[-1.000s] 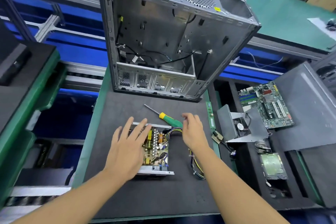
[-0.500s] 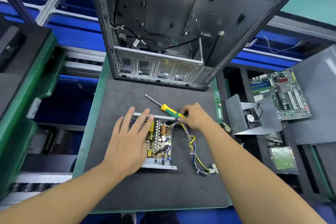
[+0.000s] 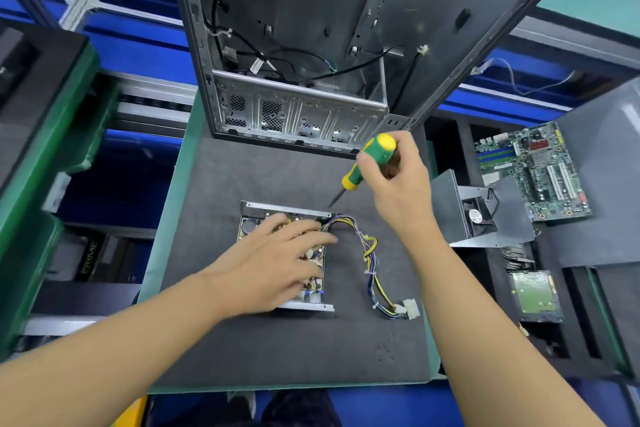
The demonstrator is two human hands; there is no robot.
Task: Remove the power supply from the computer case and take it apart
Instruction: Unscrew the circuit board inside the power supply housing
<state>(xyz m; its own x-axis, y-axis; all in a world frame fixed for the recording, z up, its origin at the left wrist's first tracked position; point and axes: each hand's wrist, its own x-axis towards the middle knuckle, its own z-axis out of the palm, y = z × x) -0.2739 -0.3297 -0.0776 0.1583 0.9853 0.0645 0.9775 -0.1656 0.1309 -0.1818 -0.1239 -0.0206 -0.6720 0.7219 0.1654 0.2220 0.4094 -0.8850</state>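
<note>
Two hands: left (image 3: 277, 263) flat on the open supply (image 3: 313, 305), right (image 3: 398, 184) gripping the screwdriver (image 3: 372, 159) just beyond.

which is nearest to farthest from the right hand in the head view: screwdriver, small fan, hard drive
1. screwdriver: gripped by the right hand
2. small fan: just to its right
3. hard drive: farther right, lower in the view

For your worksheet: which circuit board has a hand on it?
The power supply board, under the left hand; the motherboard lies untouched, off to the right.
</note>
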